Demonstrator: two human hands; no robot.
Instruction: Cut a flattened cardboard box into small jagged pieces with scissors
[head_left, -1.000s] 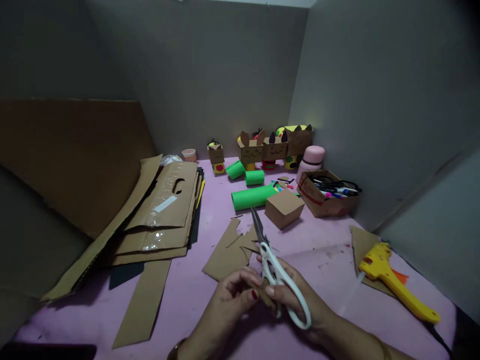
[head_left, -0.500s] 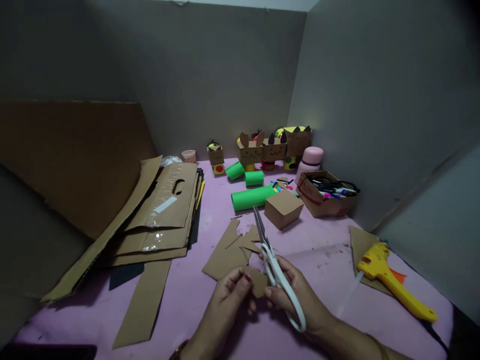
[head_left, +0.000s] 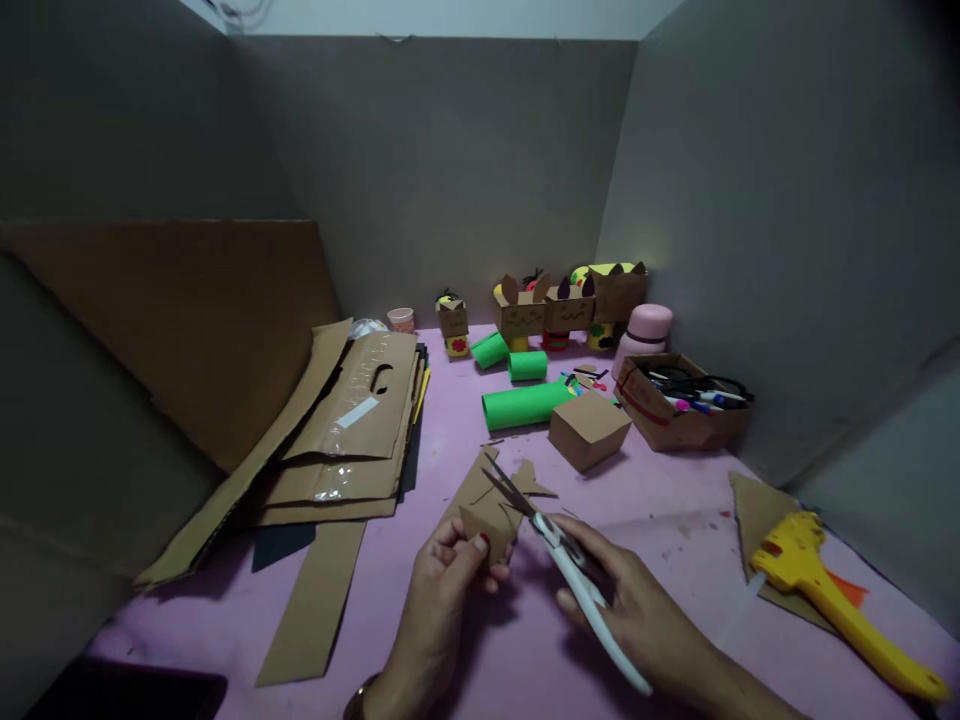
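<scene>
My left hand [head_left: 442, 590] pinches a small brown cardboard piece [head_left: 484, 522] just above the pink table [head_left: 420, 440]. My right hand [head_left: 637, 610] grips white-handled scissors [head_left: 559, 550], whose blades point up and left with their tips against the piece's upper edge. A larger cut cardboard scrap [head_left: 517, 477] lies on the table just behind the held piece. Both hands hover near the front middle of the table.
Flattened cardboard sheets [head_left: 337, 430] are stacked at the left, with a loose strip [head_left: 315, 600] in front. Green paper tubes [head_left: 525, 403], a small cardboard box [head_left: 589, 428], a box of pens [head_left: 686, 412] and cardboard figures [head_left: 551, 310] stand behind. A yellow glue gun [head_left: 832, 600] lies at right.
The scissors have swung to the left, blades now tilted across the cardboard piece. My left hand has lifted the piece slightly. The camera view has tilted up and shifted.
</scene>
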